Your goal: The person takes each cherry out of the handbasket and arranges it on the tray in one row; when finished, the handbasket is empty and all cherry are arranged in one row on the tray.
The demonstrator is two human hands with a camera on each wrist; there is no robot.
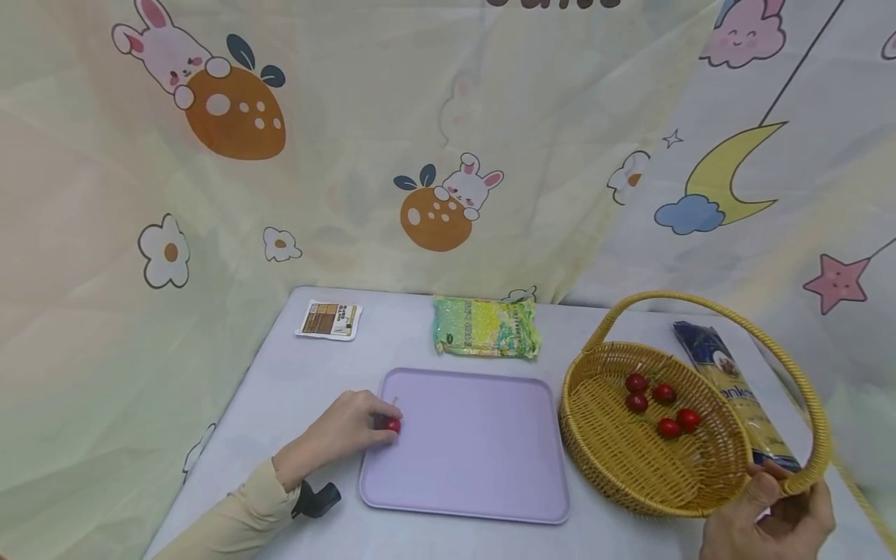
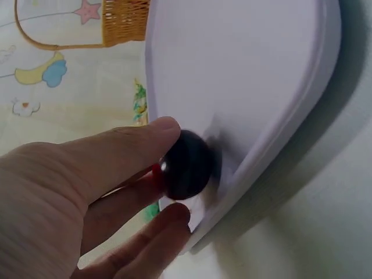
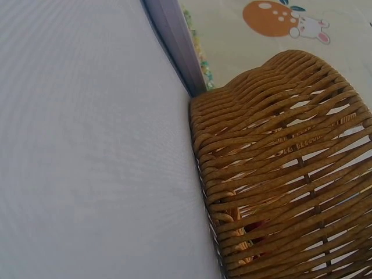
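My left hand (image 1: pixel 343 432) pinches a dark red cherry (image 1: pixel 393 425) between thumb and fingers at the left side of a pale purple tray (image 1: pixel 483 447). Seen from the left wrist, the cherry (image 2: pixel 187 165) is held low, right by the tray's raised rim (image 2: pixel 273 142). On the right, my right hand (image 1: pixel 766 517) grips the yellow wicker basket (image 1: pixel 616 443) at the near base of its arched handle. Several red cherries (image 1: pixel 663 393) lie inside the basket. The right wrist view shows the woven basket side (image 3: pixel 285 157), while that hand itself is out of sight there.
Behind the tray lies a green and yellow packet (image 1: pixel 486 327). A small brown-and-white packet (image 1: pixel 330 320) is at the back left. A long blue and gold bag (image 1: pixel 735 393) lies beyond the basket's right side. A printed cloth (image 1: pixel 350 218) hangs behind the table.
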